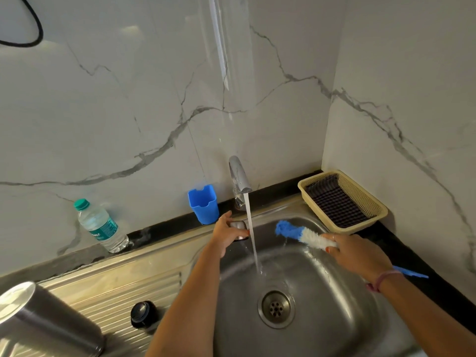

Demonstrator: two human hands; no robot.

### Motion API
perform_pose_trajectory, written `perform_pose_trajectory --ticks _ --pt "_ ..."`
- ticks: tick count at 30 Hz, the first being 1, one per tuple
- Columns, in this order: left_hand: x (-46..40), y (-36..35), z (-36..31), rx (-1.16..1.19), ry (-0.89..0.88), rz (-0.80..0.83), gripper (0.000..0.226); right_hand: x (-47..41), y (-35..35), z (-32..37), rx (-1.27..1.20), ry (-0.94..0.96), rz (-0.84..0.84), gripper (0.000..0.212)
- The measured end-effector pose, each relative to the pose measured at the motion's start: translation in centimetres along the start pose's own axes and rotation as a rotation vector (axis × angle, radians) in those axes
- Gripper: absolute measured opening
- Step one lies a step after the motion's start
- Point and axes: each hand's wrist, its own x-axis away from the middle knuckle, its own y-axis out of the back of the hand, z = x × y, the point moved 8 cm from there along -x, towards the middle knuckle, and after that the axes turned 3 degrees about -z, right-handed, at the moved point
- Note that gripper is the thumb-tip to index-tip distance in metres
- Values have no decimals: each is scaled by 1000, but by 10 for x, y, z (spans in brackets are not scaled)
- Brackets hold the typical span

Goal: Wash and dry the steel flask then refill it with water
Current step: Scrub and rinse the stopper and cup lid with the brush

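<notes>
Left hand (pixel 228 234): grips a small steel piece, centre frame
Right hand (pixel 358 253): grips the bottle brush (pixel 301 234)
Risk: wet steel may slip into the sink (pixel 334 318)

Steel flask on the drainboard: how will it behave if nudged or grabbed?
The flask seems to lie tilted on the ribbed drainboard, so it may roll. Smooth steel, possibly wet: likely slippery. Its cap is off, so it is probably empty and light.

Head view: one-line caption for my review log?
Left hand on the tap handle, right hand gripping a bottle brush beside running water; steel flask on the drainboard.
</notes>
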Motion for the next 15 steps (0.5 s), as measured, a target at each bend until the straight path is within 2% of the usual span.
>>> perform_pose_trajectory --ticks 4,15 --pt "1 5 -26 -194 -75 2 107 0 -8 0 -78 -16 7 43" --pt "3 -2 -46 -249 -91 84 106 4 -16 -10 -148 -68 8 43"
